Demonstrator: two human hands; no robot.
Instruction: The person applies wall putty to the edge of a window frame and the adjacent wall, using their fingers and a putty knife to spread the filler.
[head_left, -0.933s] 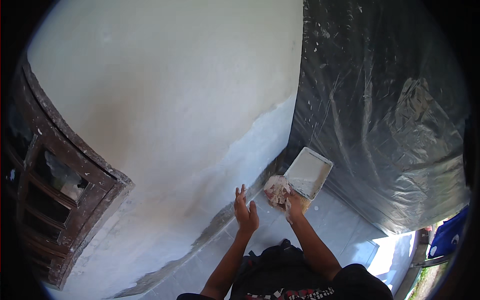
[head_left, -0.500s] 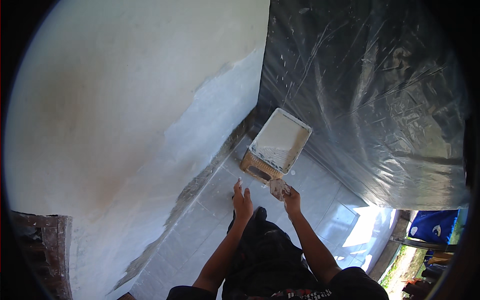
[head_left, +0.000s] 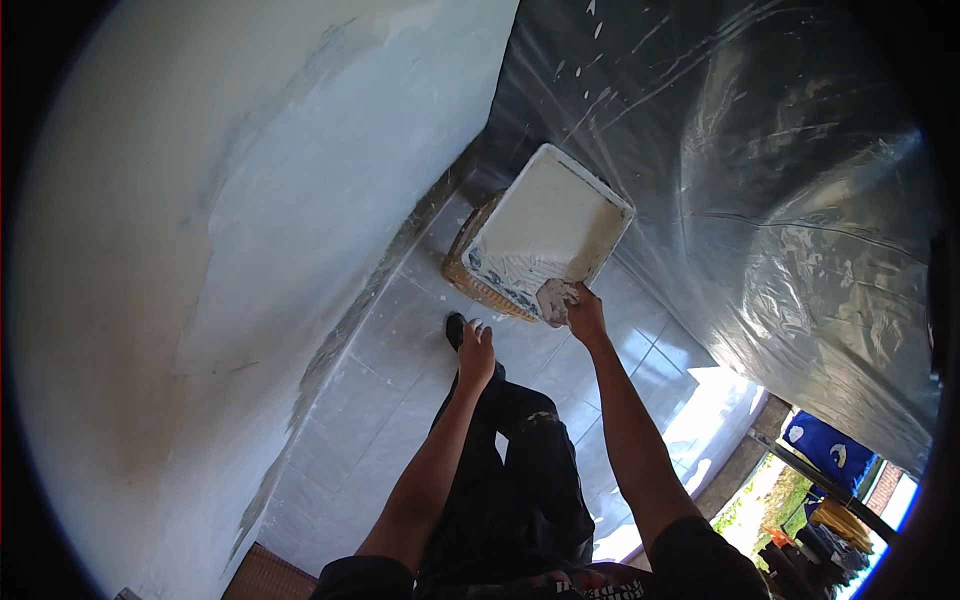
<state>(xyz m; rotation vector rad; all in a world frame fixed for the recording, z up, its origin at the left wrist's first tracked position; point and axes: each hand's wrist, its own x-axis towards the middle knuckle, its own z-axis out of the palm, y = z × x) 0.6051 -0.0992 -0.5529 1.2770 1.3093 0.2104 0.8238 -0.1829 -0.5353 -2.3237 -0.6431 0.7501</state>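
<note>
R hand (head_left: pixel 586 312) closed, thumb + fingers pinching a flat, smeared piece (head_left: pixel 554 300) by its R side; exact type of piece unclear. Piece overlaps, in view, the tray (head_left: pixel 592 179) at its corner nearest the person; can't tell if it's touching or just above. L hand (head_left: pixel 477 352) is lower & to the L, well apart from R hand, fingers seemingly part-curled w/ white smears nr tips; can't tell how far spread or if anything's in it.

Tray lies just beyond R hand, ahead of both: rectangular, white rim w/ dark & pale smears, off-white paste (head_left: pixel 556 207) over most of its floor, streaky at the near end. It sits on a tan basket-like support (head_left: pixel 488 293), which shows along the L and near sides.

Support's on grey floor tiles (head_left: pixel 395 365), nr the corner btwn pale patchy wall (head_left: pixel 120 300) on L & shiny plastic sheet (head_left: pixel 780 215) on R. Dark shoe (head_left: pixel 455 331) is just beside L hand; dark trousers (head_left: pixel 535 415) btwn the forearms.
</note>
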